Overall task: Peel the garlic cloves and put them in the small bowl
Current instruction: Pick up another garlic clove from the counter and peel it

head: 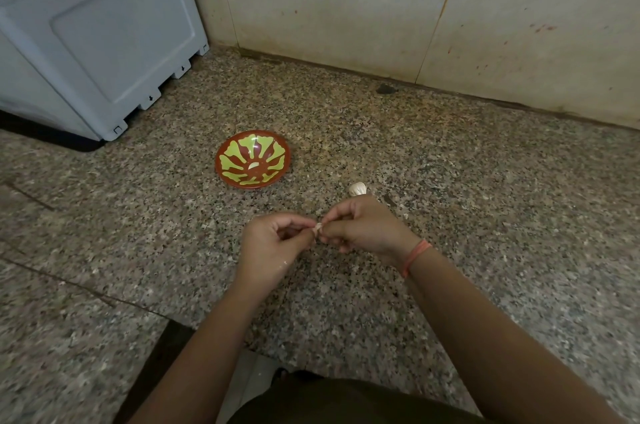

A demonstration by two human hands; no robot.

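Note:
A small pale garlic clove (318, 227) is pinched between the fingertips of my left hand (273, 243) and my right hand (363, 228), low over the speckled granite counter. Most of the clove is hidden by my fingers. The small bowl (254, 158), red-brown with a yellow-green flower pattern, sits on the counter beyond my left hand. One pale peeled clove (254, 166) lies at its centre. A white garlic bulb (357, 188) rests on the counter just behind my right hand.
A grey-blue appliance (93, 36) stands at the back left on the counter. A beige tiled wall (415, 8) runs along the back. The counter's front edge (207, 337) is near my body. An orange thread circles my right wrist.

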